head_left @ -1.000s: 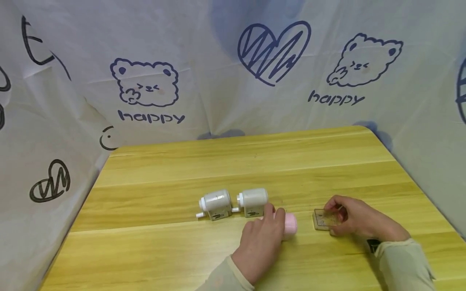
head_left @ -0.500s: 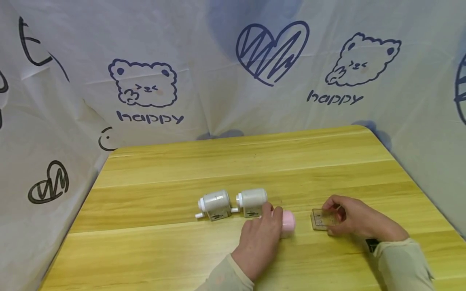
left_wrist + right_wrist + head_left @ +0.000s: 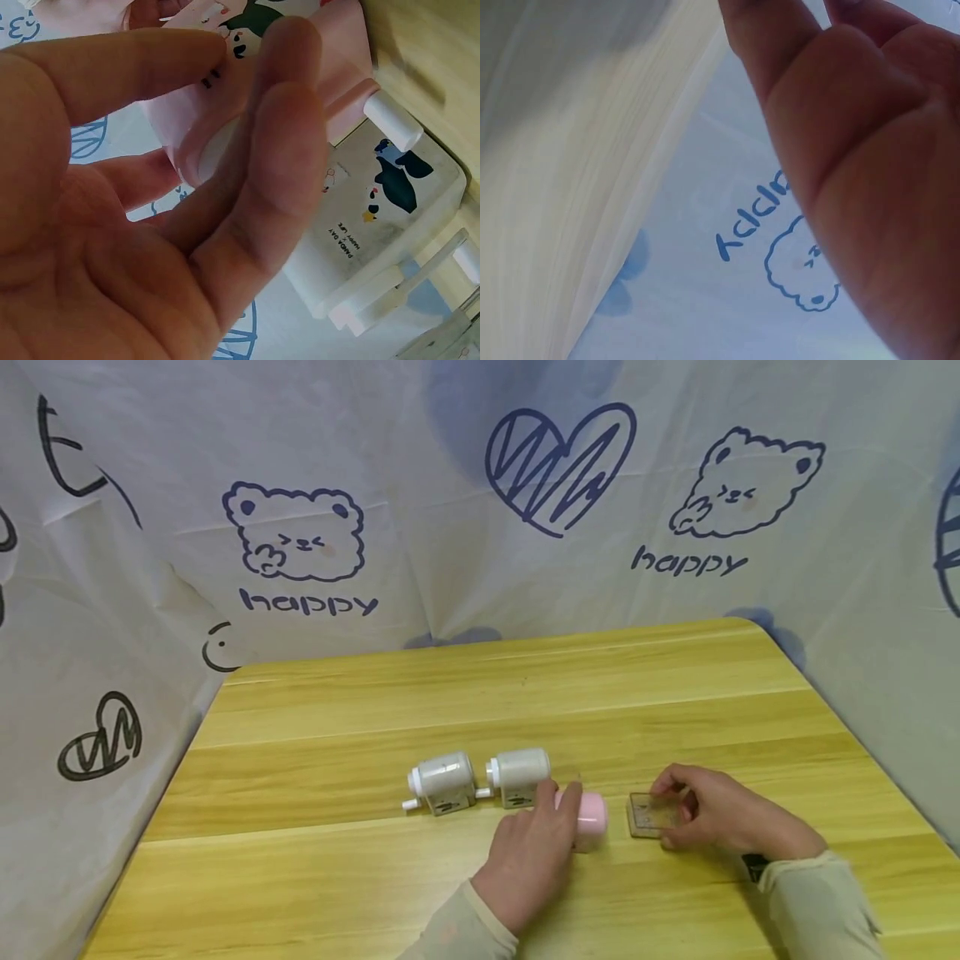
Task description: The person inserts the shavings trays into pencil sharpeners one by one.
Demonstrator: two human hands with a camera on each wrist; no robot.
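Observation:
My left hand [image 3: 527, 856] holds a pink crank pencil sharpener [image 3: 592, 815] on the table, fingers over its top. In the left wrist view, its panda-printed body [image 3: 349, 45] shows behind the fingers. To the left stand two whitish crank pencil sharpeners in a row, a nearer one [image 3: 522, 777] and a farther one [image 3: 447, 781]. Between thumb and fingers, my right hand [image 3: 720, 810] grips a small see-through box [image 3: 647, 816]. A narrow gap separates this box from the pink sharpener. Only part of my right hand shows in the right wrist view, and the box is not visible there.
The wood-grain table [image 3: 315, 710] lies beneath everything. A white cloth [image 3: 420, 552] with bear and heart drawings hangs behind it and along both sides. Small white crank handles [image 3: 411, 805] stick out at the left of the whitish sharpeners.
My right hand has moved left with the see-through box, narrowing the gap to the pink sharpener. My left hand and the pink sharpener have shifted slightly left.

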